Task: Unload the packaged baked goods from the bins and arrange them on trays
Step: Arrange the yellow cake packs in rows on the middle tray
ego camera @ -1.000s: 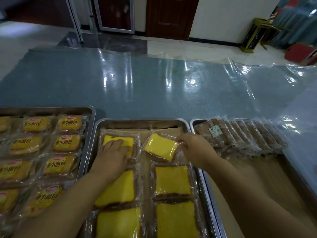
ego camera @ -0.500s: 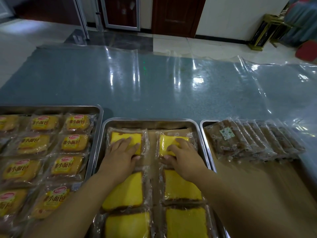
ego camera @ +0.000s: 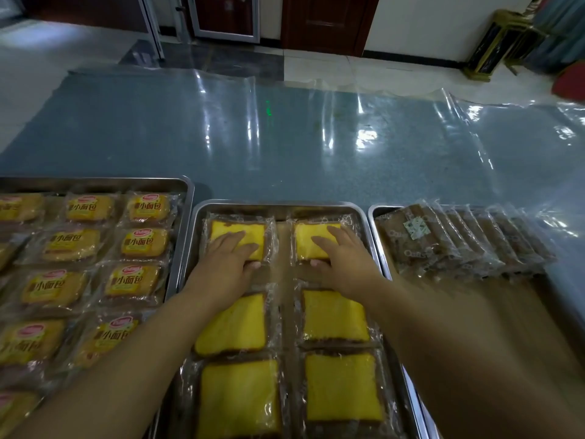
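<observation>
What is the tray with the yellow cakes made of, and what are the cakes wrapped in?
The middle tray looks like shiny metal, probably steel: its rim is grey and glints. The yellow cake packs seem wrapped in thin clear plastic: it crinkles, shines, and shows the cake through.

Left hand and right hand flat on the two far cake packets in the middle tray.

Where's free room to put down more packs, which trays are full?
Free: right tray in front of the brown packs, and blue tabletop beyond. Crowded: left tray, middle tray under both hands.
</observation>
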Available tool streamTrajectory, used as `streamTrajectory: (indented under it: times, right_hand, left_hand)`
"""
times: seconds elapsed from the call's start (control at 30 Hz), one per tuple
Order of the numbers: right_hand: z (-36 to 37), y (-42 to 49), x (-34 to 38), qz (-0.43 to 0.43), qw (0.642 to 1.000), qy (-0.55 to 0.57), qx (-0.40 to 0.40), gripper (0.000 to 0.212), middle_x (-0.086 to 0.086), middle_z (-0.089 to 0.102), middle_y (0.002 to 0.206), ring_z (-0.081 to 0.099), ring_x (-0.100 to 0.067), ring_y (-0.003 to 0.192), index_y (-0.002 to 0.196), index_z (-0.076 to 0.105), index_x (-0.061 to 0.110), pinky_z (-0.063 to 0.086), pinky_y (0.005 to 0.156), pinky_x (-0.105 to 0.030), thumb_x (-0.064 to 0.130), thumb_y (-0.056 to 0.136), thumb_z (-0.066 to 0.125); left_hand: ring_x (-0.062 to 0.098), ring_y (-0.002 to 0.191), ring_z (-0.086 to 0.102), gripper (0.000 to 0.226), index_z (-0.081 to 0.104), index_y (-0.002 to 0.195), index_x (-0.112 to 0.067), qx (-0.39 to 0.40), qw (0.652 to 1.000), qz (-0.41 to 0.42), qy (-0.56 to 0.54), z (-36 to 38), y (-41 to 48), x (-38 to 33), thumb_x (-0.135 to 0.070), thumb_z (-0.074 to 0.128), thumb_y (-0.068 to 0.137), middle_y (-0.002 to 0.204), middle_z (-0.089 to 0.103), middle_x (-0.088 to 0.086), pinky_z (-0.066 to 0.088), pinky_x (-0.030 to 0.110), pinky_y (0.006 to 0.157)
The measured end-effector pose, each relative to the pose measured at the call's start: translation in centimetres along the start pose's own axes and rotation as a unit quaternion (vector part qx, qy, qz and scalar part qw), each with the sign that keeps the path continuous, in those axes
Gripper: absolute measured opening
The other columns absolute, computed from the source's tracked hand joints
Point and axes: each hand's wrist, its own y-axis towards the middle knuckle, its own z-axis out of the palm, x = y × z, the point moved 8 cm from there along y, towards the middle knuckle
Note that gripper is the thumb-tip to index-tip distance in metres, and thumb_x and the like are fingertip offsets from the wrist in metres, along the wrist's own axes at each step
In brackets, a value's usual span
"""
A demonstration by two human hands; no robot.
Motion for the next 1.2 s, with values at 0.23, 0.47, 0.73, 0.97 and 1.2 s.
streamTrajectory:
  times: [0.23, 0.47, 0.73, 0.97, 1.2]
  right_hand:
    - [-1.3, -6.8, 2.0, -0.031, 0.993, 0.063, -0.099, 0.038, -0.01, 0.053, 0.126, 0.042, -0.031, 0.12, 0.123, 0.059, 0.013, 0.04, 0.097, -0.042, 0.021, 0.086, 0.064]
    - [2.9, -9.6, 1.8, 0.007, 0.999, -0.022, -0.026, 0.04, -0.006, 0.035, 0.144, 0.027, -0.028, 0.133, 0.132, 0.051, 0.028, 0.03, 0.107, -0.041, 0.037, 0.092, 0.053]
    - [2.5, -8.1, 1.9, 0.012, 1.0, -0.023, -0.01, 0.042, -0.005, 0.03, 0.148, 0.023, -0.026, 0.136, 0.135, 0.047, 0.027, 0.027, 0.109, -0.04, 0.032, 0.094, 0.051]
    - [0.7, -11.6, 2.5, 0.005, 0.996, 0.044, -0.071, 0.042, -0.006, 0.043, 0.141, 0.033, -0.025, 0.132, 0.133, 0.051, 0.021, 0.033, 0.106, -0.04, 0.031, 0.092, 0.056]
    - [1.9, -17.7, 3.1, -0.031, 0.996, 0.043, -0.067, 0.039, -0.003, 0.052, 0.13, 0.043, -0.025, 0.123, 0.126, 0.058, 0.021, 0.041, 0.096, -0.039, 0.029, 0.088, 0.061]
  left_hand:
    - [0.021, 0.12, 0.036, 0.035, 0.059, 0.122, -0.03, -0.038, 0.999, 0.006, 0.017, -0.6, -6.1, -1.5, -0.04, 0.057, 0.088, 0.125, 0.053, -0.005, 0.037, 0.042, 0.098]
    - [0.018, 0.133, 0.025, 0.047, 0.047, 0.132, -0.035, 0.026, 0.995, -0.024, 0.091, 2.7, -9.2, -0.9, -0.052, 0.049, 0.088, 0.146, 0.034, -0.008, 0.027, 0.038, 0.107]
    - [0.02, 0.137, 0.02, 0.049, 0.042, 0.137, -0.029, 0.026, 0.996, -0.022, 0.077, 2.3, -8.0, -0.7, -0.045, 0.048, 0.092, 0.151, 0.028, -0.002, 0.024, 0.04, 0.111]
    - [0.02, 0.133, 0.024, 0.047, 0.049, 0.134, -0.024, -0.005, 1.0, -0.014, 0.016, 1.5, -10.6, -1.8, -0.039, 0.056, 0.09, 0.145, 0.036, 0.001, 0.022, 0.032, 0.109]
    - [0.028, 0.116, 0.044, 0.04, 0.064, 0.117, -0.021, -0.077, 0.997, 0.009, 0.001, 0.8, -16.8, -3.7, -0.035, 0.069, 0.08, 0.122, 0.057, 0.003, 0.041, 0.041, 0.095]
